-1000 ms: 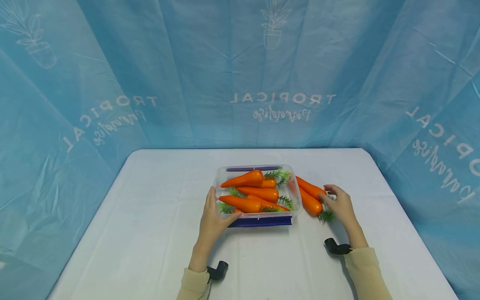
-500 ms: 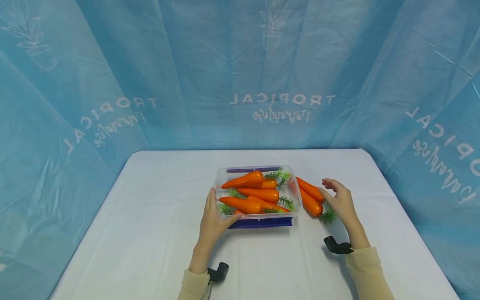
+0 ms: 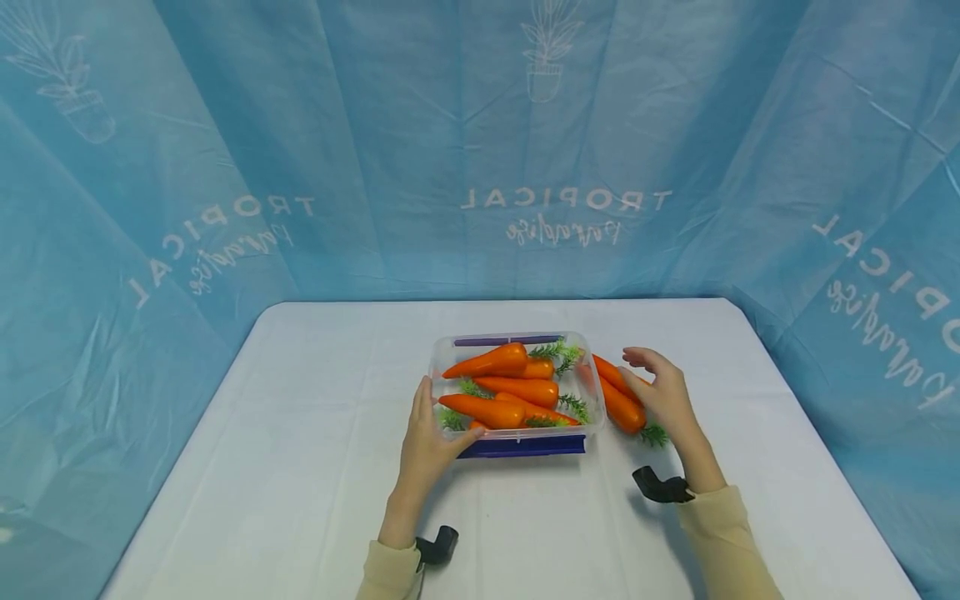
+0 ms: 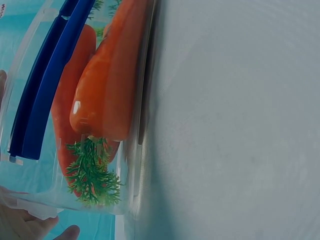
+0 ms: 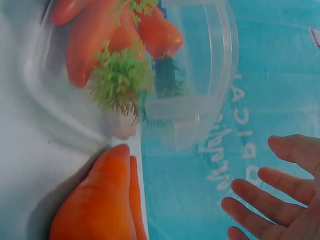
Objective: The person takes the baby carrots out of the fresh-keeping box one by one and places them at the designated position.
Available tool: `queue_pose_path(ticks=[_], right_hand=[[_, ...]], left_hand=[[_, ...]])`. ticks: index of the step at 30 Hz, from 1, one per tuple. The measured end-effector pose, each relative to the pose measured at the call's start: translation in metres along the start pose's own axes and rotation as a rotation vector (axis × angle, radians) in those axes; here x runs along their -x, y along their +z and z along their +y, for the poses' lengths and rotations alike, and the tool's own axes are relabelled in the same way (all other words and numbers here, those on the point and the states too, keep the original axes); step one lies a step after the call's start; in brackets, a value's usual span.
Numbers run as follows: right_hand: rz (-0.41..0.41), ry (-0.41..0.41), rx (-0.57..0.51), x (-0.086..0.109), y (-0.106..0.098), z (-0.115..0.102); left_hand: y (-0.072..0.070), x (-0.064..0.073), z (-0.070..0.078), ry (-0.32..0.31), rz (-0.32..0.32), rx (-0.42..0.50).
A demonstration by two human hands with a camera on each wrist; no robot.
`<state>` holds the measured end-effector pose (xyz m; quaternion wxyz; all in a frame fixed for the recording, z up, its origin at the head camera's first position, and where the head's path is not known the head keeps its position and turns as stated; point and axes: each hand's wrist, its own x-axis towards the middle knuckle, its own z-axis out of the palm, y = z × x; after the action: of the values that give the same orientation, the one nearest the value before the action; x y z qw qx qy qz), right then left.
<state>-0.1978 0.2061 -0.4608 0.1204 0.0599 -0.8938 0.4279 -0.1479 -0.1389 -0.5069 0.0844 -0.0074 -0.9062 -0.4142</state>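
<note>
A clear plastic container [image 3: 592,417] with blue side clips [image 3: 521,447] holds several orange carrots [image 3: 491,411] with green tops. My left hand [image 3: 426,446] grips its near left corner, fingers along the left wall and thumb at the front rim. In the left wrist view, parts of that hand [image 4: 22,222] show at the container's end. Two carrots [image 3: 622,408] lie on the table against the container's right side. My right hand [image 3: 660,396] hovers over them, fingers spread, holding nothing. The right wrist view shows the fingers [image 5: 270,205] apart from the loose carrot [image 5: 100,200].
A white cloth covers the table [image 3: 337,375]. Blue printed curtains [image 3: 480,150] hang behind it and along both sides. Black wrist cameras [image 3: 437,546] sit on both wrists.
My right hand has lifted off the far ends of the loose carrots and shifted left and away from me above them. The left hand and container have stayed in place.
</note>
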Motion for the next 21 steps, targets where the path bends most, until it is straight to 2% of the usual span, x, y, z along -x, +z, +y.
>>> queue_pose_path(ticks=[6,14,21], right_hand=[[-0.046,0.019,-0.033,-0.002,0.008,-0.007],[-0.038,-0.020,-0.040,-0.002,0.021,-0.015],[-0.047,-0.024,-0.100,-0.002,0.029,-0.023]], left_hand=[[0.001,0.000,0.001,0.005,0.006,-0.004],[0.001,0.001,-0.001,0.016,0.014,-0.010],[0.001,0.001,-0.002,0.028,0.018,-0.008]])
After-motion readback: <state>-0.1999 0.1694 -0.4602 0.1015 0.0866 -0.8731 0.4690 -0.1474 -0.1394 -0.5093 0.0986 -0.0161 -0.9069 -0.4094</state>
